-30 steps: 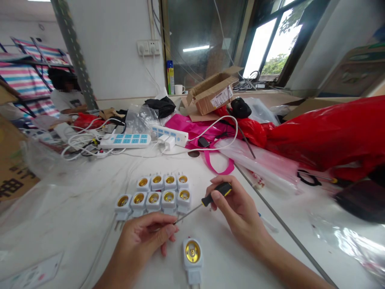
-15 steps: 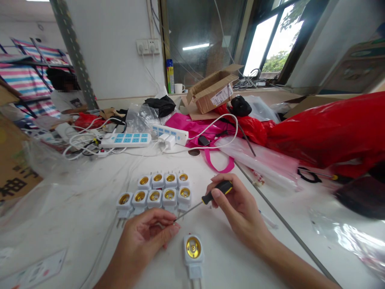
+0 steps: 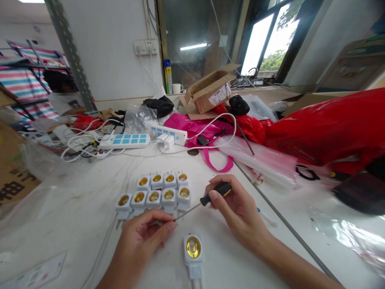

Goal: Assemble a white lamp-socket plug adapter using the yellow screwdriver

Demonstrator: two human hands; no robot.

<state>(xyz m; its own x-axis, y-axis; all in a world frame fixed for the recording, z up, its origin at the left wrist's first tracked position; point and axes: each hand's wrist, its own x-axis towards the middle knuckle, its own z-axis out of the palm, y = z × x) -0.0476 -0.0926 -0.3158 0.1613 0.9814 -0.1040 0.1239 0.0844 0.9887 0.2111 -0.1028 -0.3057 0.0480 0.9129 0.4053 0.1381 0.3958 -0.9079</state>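
Observation:
My right hand (image 3: 237, 210) grips a small screwdriver (image 3: 210, 196) with a black and yellow handle, its thin shaft pointing left and down. The tip meets the pinched fingers of my left hand (image 3: 141, 241), which are closed on something too small to make out. Just in front of both hands a single white plug-in lamp socket (image 3: 193, 253) with a brass centre lies on the white table (image 3: 75, 224). Behind the hands, several identical sockets (image 3: 156, 192) stand in two neat rows.
Two white power strips (image 3: 126, 140) with tangled cables lie at the back left. Pink and red plastic bags (image 3: 325, 128) pile up on the right, with an open cardboard box (image 3: 210, 92) behind them. A metal rod (image 3: 285, 226) crosses the table on the right. Another person (image 3: 64, 94) sits at far left.
Hardly anything has changed. Both hands stay together at the screwdriver tip, and the view has shifted slightly.

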